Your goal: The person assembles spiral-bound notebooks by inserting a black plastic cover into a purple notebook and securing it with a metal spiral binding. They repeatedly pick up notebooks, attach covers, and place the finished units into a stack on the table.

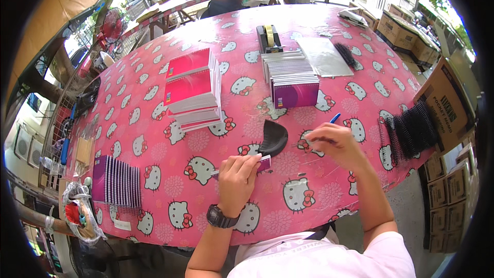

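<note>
My left hand (pixel 236 181), with a black watch on its wrist, is closed around a small purple notebook (pixel 264 163) stood on edge near the table's front. Most of that notebook is hidden under the fingers. Just beyond it lies a black half-round piece (pixel 275 138) with a ribbed rim. My right hand (pixel 332 141) hovers to the right with fingers bent together. A thin blue-ended tool (pixel 335 118) juts up from behind its fingers; its kind is hidden. Farther right lies a heap of black spiral binding coils (pixel 413 131).
Red notebooks (pixel 189 90) stand stacked left of centre; purple ones (pixel 296 95) form a row farther back. Bound purple notebooks (pixel 116 183) sit near left. Behind are a tape dispenser (pixel 269 38), clear plastic sheets (pixel 325 56) and more coils (pixel 346 55). Cardboard boxes (pixel 447 103) line the right.
</note>
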Motion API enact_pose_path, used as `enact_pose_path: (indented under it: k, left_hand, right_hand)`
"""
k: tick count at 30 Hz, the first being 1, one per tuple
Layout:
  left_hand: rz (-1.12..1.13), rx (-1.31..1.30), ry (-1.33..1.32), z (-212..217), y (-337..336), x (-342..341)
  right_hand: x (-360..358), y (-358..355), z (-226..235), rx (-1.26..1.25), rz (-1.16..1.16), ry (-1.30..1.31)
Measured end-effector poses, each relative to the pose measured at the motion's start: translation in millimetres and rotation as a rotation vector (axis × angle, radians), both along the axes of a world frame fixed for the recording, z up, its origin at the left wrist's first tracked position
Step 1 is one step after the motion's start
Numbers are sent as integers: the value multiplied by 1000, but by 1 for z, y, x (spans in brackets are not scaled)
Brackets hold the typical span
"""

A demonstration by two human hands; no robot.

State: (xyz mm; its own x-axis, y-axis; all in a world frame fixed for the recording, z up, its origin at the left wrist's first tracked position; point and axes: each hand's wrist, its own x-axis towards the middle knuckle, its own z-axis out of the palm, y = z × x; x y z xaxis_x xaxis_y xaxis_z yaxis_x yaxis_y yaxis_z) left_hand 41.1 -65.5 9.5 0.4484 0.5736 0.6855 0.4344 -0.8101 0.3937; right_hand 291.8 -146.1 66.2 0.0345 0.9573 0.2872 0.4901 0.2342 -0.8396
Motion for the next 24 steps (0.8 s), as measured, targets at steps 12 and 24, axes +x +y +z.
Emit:
enact_pose_path:
  k: [12, 24]
  left_hand:
    - [-19, -2, -8, -2, 1, 3]
    - [-30, 28, -11, -3, 3, 7]
  right_hand:
    - [-30, 37, -31, 33, 137, -79]
    - [-25, 41, -43, 53, 199, -3]
